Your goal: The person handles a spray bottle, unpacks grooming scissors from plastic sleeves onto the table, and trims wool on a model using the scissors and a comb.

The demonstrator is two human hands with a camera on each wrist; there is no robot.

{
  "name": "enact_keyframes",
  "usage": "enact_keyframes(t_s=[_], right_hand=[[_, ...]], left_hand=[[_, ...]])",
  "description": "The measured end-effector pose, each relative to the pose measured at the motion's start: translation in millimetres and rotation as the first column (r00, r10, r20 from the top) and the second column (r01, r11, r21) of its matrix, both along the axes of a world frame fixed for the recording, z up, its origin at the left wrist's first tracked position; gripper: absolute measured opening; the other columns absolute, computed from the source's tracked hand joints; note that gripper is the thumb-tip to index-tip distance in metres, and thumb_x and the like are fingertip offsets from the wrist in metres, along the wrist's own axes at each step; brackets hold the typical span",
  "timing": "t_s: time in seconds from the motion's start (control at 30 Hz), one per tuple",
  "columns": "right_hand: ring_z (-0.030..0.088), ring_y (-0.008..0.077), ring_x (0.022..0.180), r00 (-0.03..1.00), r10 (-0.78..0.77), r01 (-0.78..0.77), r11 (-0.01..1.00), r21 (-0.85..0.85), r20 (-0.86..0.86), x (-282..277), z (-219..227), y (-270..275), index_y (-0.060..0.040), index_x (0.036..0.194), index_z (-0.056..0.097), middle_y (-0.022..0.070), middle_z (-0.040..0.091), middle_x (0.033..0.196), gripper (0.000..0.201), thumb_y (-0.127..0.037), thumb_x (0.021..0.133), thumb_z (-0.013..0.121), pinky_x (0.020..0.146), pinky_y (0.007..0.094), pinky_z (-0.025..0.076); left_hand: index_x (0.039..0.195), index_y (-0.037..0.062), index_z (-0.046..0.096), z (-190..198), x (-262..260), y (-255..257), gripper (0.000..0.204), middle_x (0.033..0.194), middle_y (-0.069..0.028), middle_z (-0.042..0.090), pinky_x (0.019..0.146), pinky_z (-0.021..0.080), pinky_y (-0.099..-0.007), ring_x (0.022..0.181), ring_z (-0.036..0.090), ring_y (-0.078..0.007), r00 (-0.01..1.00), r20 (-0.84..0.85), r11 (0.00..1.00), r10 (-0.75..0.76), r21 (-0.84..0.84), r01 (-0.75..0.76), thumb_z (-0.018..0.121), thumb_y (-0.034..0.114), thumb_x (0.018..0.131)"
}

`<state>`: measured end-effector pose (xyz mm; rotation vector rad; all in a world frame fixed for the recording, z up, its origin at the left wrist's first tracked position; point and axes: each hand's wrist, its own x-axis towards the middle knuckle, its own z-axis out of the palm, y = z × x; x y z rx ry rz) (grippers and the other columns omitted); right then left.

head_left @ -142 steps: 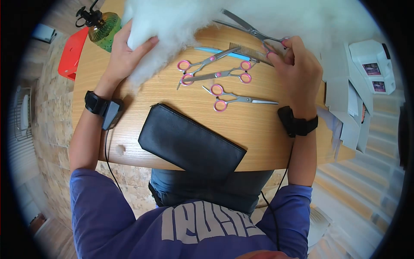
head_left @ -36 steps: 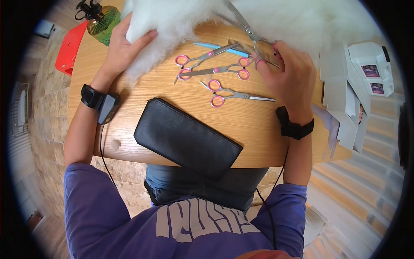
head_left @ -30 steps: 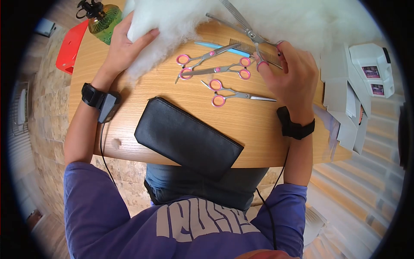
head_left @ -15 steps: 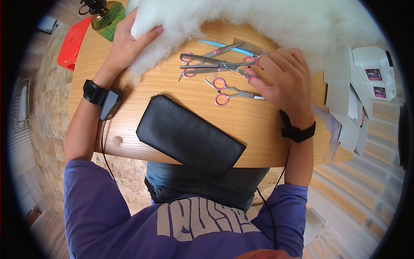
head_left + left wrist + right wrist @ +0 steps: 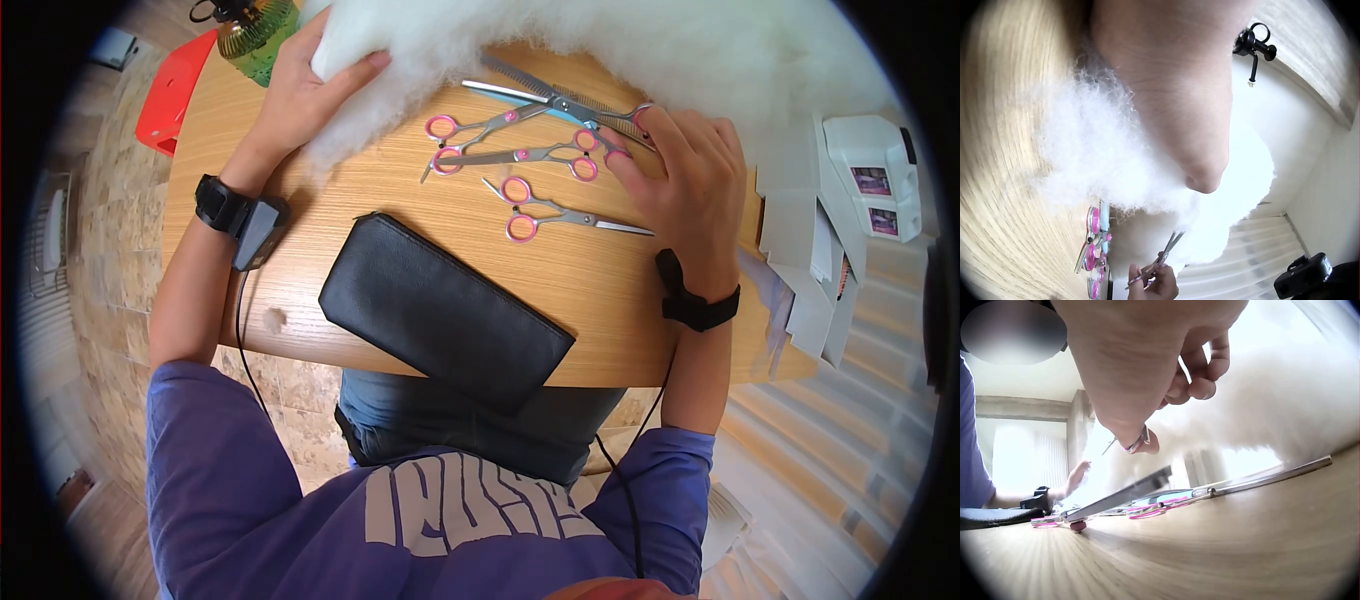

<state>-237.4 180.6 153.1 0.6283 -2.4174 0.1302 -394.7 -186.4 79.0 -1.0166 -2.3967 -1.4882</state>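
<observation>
My left hand [image 5: 300, 95] grips the edge of a white fluffy mass [image 5: 400, 50] at the top left of the table, thumb on top. My right hand [image 5: 690, 175] holds thinning scissors [image 5: 563, 103] by their pink-ringed handles, with the two blades parted and pointing left, close to the fluff. Below the held pair lie three scissors with pink rings, the lowest being straight scissors [image 5: 570, 216]. A comb and a light blue tool lie partly beneath the held blades. In the left wrist view the right hand [image 5: 1155, 284] appears beyond the fluff with the scissors [image 5: 1163, 256].
A black zip pouch [image 5: 445, 305] lies near the table's front edge [image 5: 290, 348]. At the top left stands a green spray bottle [image 5: 262, 45] beside a red object [image 5: 175, 95]. White boxes [image 5: 800, 270] and a white container [image 5: 872, 175] are on the right.
The held scissors went from up by the fluff down over the lying scissors, then back up and right with the right hand; their blades now stand wider apart. The left hand keeps its grip on the fluff.
</observation>
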Motion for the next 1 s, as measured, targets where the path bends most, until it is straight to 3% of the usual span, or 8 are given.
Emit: enact_keyframes(t_s=[0.13,0.2,0.37,0.53,0.77,0.83,1.0], right_hand=[[0.061,0.0195,0.078,0.998,0.032,-0.032,0.999,-0.002,-0.048,0.3,5.2,-2.8,-0.0109,0.096,0.064,-0.0005,0.065,0.084,0.031,-0.022,0.076,0.086,0.073,0.0347,0.042],[0.062,0.0192,0.079,0.998,-0.007,0.007,1.000,-0.009,-0.063,2.4,6.7,-2.3,-0.0114,0.096,0.063,-0.0010,0.067,0.087,0.032,-0.021,0.076,0.086,0.074,0.0348,0.042],[0.062,0.0180,0.082,0.982,-0.068,0.061,0.997,-0.040,-0.176,-4.3,3.2,8.2,-0.0128,0.097,0.062,-0.0026,0.068,0.092,0.034,-0.018,0.075,0.086,0.077,0.0357,0.042],[0.060,0.0169,0.083,0.955,-0.204,0.214,0.976,0.024,-0.216,-10.9,4.6,-3.4,-0.0132,0.103,0.063,-0.0030,0.065,0.089,0.038,-0.017,0.074,0.087,0.083,0.0351,0.040],[0.060,0.0160,0.082,0.967,-0.162,0.175,0.983,0.052,-0.197,-21.7,11.4,-29.1,-0.0142,0.105,0.064,-0.0030,0.062,0.083,0.038,-0.015,0.074,0.086,0.084,0.0344,0.039],[0.060,0.0150,0.081,0.979,-0.089,0.102,0.993,0.063,-0.184,-28.9,9.8,-34.6,-0.0148,0.107,0.064,-0.0039,0.061,0.081,0.039,-0.017,0.074,0.085,0.083,0.0341,0.039],[0.060,0.0149,0.076,0.980,-0.130,0.143,0.986,0.084,-0.148,-36.0,10.2,-30.3,-0.0147,0.108,0.066,-0.0041,0.061,0.076,0.040,-0.019,0.074,0.085,0.080,0.0345,0.039]], left_hand=[[0.126,-0.0018,0.059,2.2,0.7,0.7,0.039,0.117,-0.0115,0.067,0.094,0.051,-0.0335,0.107,0.064,-0.0180,0.999,0.052,0.999,-0.006,-0.051,0.008,0.068,0.022,0.096],[0.138,-0.0043,0.056,18.5,9.9,17.3,0.059,0.130,-0.0161,0.067,0.106,0.046,-0.0383,0.122,0.061,-0.0241,0.981,-0.193,0.999,-0.025,0.029,0.031,0.078,0.019,0.088],[0.140,-0.0037,0.055,20.3,10.4,16.6,0.062,0.132,-0.0181,0.065,0.108,0.044,-0.0395,0.125,0.059,-0.0256,0.993,-0.107,0.998,-0.054,0.034,0.058,0.077,0.022,0.088],[0.141,-0.0034,0.053,32.0,19.3,22.4,0.063,0.134,-0.0182,0.065,0.109,0.044,-0.0396,0.126,0.059,-0.0255,0.998,-0.027,0.997,-0.062,0.052,0.063,0.077,0.022,0.089],[0.142,-0.0028,0.053,23.9,12.6,19.2,0.065,0.135,-0.0183,0.064,0.109,0.045,-0.0390,0.127,0.059,-0.0252,0.995,-0.055,0.992,-0.077,0.099,0.082,0.078,0.022,0.088],[0.142,-0.0026,0.054,23.8,13.0,18.1,0.064,0.135,-0.0182,0.064,0.109,0.045,-0.0387,0.127,0.059,-0.0250,0.996,-0.043,0.990,-0.081,0.113,0.085,0.079,0.022,0.088],[0.139,-0.0020,0.056,30.8,16.4,29.3,0.061,0.131,-0.0180,0.066,0.107,0.047,-0.0386,0.123,0.062,-0.0249,0.995,-0.017,0.991,-0.094,0.096,0.095,0.078,0.022,0.088]])
